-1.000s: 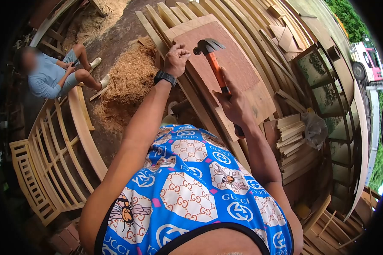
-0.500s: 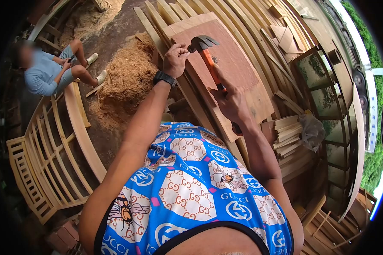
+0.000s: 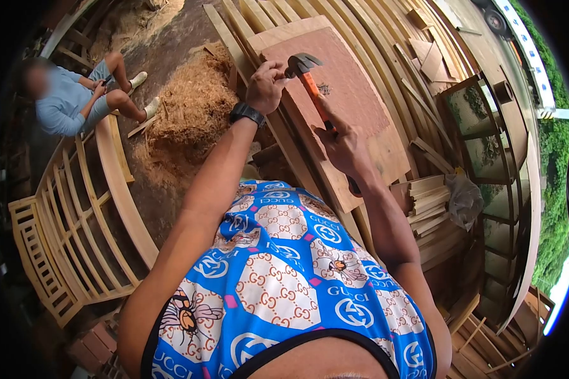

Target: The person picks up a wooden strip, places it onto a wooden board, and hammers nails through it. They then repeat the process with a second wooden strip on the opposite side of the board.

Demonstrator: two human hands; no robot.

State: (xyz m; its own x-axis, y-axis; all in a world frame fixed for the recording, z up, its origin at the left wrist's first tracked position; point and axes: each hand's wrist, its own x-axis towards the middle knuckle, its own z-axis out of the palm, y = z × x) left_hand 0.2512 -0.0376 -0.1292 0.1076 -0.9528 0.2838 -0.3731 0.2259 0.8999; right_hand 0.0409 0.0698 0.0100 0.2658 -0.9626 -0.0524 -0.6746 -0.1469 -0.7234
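A claw hammer [image 3: 312, 88] with an orange and black handle and a dark metal head is gripped by my right hand [image 3: 344, 144]. Its head is up beside the fingertips of my left hand [image 3: 265, 87], which wears a black wristwatch [image 3: 247, 114]. The left fingers are pinched together; whatever they hold is too small to make out. Both hands are over the left side of a wooden panel [image 3: 354, 95] with a reddish-brown face. A small dark cluster, perhaps nails, lies on the panel next to the hammer handle.
Long timber strips [image 3: 385, 69] lie under and beyond the panel. To the left are a sawdust pile [image 3: 193, 95], a slatted wooden frame [image 3: 88, 215] and a seated person [image 3: 66, 101] in light blue. Short wood pieces [image 3: 427, 199] and a plastic bag [image 3: 464, 201] sit at right.
The view has shifted slightly. My left hand and the hammer stay close together in nearly the same place, with the hammer still in my right hand. The seated person's hands have moved a little.
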